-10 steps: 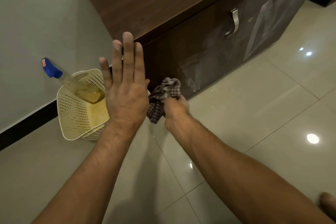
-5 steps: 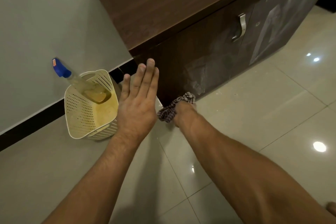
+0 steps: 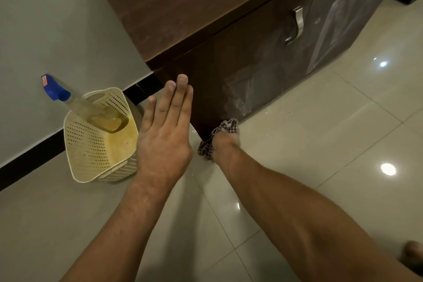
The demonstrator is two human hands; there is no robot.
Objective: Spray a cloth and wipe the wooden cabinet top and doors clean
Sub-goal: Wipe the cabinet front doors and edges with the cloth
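The right hand (image 3: 225,142) is gripping the checked cloth (image 3: 225,126) and sliding it down from mid-door to the bottom corner of the cabinet (image 3: 240,71) door (likely ending this stroke), while the left hand (image 3: 163,135) is hovering flat, fingers extended, holding nothing.

Beyond my fingertips a plain grey wall (image 3: 45,18) meets a black skirting (image 3: 27,158). Beneath them, glossy cream floor tiles (image 3: 320,144) mirror round ceiling lights to my right.
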